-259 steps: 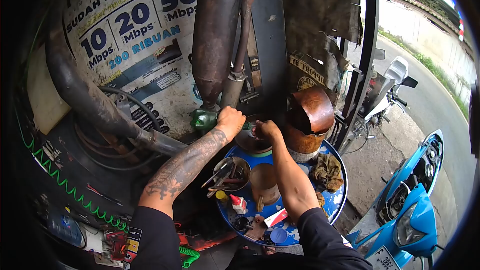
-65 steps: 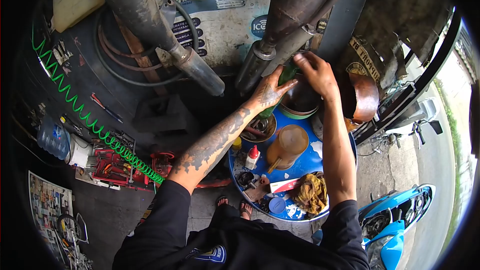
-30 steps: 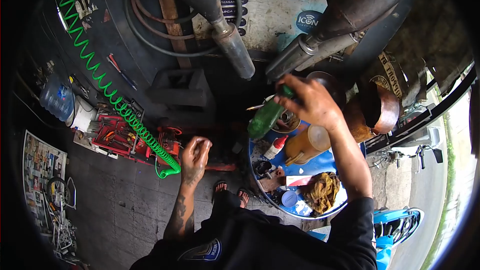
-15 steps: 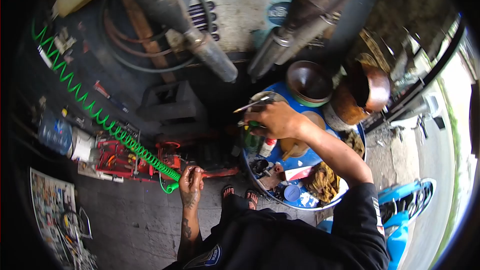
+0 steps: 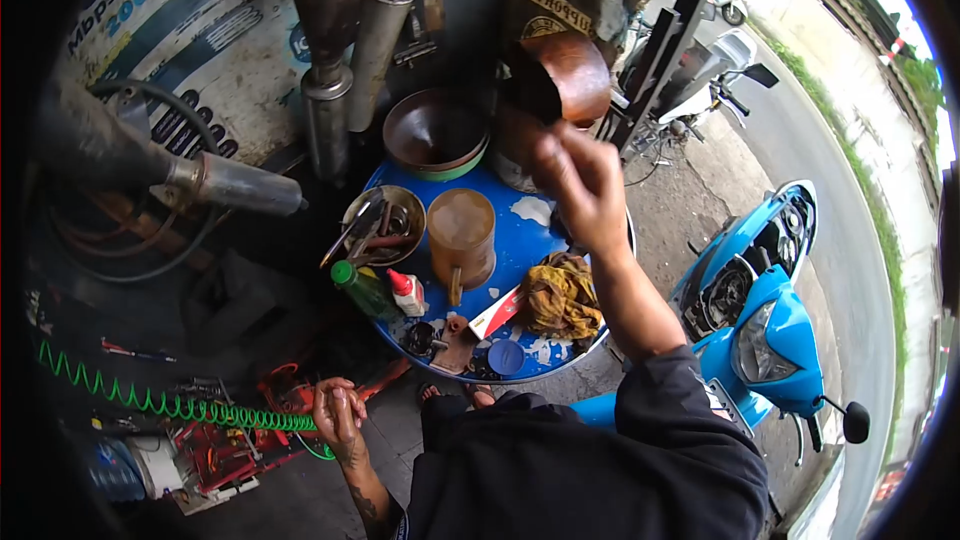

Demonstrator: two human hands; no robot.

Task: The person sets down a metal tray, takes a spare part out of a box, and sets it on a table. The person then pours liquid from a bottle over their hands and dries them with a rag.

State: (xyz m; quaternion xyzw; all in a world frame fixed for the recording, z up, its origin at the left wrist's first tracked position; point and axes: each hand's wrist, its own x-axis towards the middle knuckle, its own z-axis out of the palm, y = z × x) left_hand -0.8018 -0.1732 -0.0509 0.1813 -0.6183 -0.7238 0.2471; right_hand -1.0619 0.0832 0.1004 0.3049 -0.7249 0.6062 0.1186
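My right hand (image 5: 585, 190) is raised over the back right of a blue drum top (image 5: 520, 255), fingers curled together and slightly blurred; anything in them is hidden. Behind it stands a rusty brown metal pot (image 5: 570, 75). My left hand (image 5: 340, 410) is closed at the lower left, beside the end of a green coiled air hose (image 5: 240, 414); its grip is hidden. On the drum are a bowl of tools (image 5: 408, 208), a tan plastic jug (image 5: 463, 240), a green bottle (image 5: 362, 285), a small white bottle with a red cap (image 5: 408, 292) and a stained yellow rag (image 5: 560, 300).
Dark bowls (image 5: 435, 130) sit at the drum's back edge. Exhaust pipes (image 5: 325, 110) hang above on the left. A red tool tray (image 5: 235, 445) lies low at the left. A blue scooter (image 5: 765, 340) stands at the right, beside the road.
My right hand has moved from over the bowl of tools to the right, near the rusty pot. The view has turned right, bringing the scooter and road into sight. My left hand remains closed by the hose.
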